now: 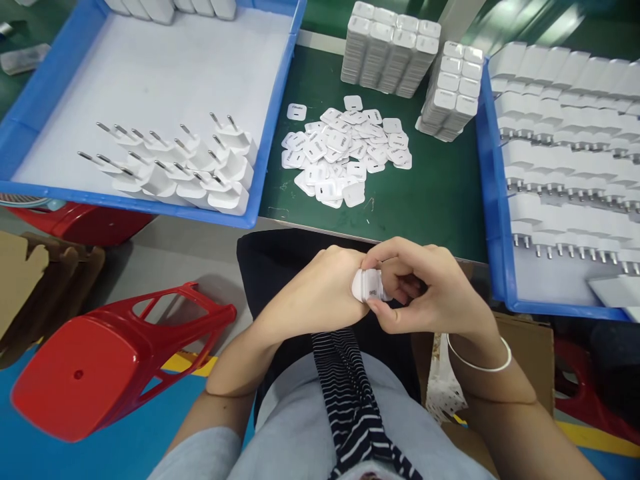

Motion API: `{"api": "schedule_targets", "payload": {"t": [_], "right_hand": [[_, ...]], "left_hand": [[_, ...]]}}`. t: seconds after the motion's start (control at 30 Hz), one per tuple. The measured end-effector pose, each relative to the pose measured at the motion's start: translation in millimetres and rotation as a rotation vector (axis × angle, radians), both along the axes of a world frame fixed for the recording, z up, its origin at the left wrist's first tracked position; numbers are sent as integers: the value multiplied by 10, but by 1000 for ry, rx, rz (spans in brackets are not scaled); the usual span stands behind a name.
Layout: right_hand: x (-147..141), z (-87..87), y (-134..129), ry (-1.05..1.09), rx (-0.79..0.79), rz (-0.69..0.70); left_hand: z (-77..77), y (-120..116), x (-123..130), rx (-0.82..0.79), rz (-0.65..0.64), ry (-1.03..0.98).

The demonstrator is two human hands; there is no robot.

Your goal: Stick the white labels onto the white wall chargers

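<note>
Small white block: sits in front of the lap, just past the near edge of the table, between the right hand [423, 283] and the left hand [320, 287]; the block itself [368, 285] shows a thin line around it.
Right hand: pinches the block, with thumb below and pointer finger above.
Left hand: comes right up to the block's other side, back turned up; cannot tell if pinching, with fingertips hidden.
Writing: shows as a dark mark on the block and on many flat white squares [345, 150]; too tiny to read.
Green table [440, 200]: holds the messy pile of squares, with neat white stacks [387, 53] behind.
Blue trays: left one [40, 100] with white plugs [227, 193], pins up; right one [501, 253] with rows of plugs.
Floor: blue [30, 460], with a yellow stripe [183, 362] and a red stool [85, 380].
</note>
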State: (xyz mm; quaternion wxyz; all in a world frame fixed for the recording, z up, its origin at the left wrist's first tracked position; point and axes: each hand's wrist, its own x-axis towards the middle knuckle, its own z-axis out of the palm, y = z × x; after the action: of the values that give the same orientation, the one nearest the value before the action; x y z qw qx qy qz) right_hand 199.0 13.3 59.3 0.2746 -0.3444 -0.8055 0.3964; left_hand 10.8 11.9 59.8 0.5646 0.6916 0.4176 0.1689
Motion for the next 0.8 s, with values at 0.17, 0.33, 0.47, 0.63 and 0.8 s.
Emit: {"api": "schedule_targets", "payload": {"t": [0.17, 0.33, 0.47, 0.63, 0.8], "right_hand": [[4, -41, -37, 23, -16, 0], [36, -64, -83, 53, -111, 0], [16, -84, -141, 140, -183, -59], [-53, -122, -203, 225, -228, -162], [-85, -157, -222, 245, -255, -237]], "left_hand": [[-21, -25, 33, -3, -11, -29], [-29, -50, 55, 23, 7, -67], [-14, -70, 77, 69, 65, -75], [-13, -90, 114, 136, 103, 62], [-33, -117, 137, 159, 106, 102]]}}
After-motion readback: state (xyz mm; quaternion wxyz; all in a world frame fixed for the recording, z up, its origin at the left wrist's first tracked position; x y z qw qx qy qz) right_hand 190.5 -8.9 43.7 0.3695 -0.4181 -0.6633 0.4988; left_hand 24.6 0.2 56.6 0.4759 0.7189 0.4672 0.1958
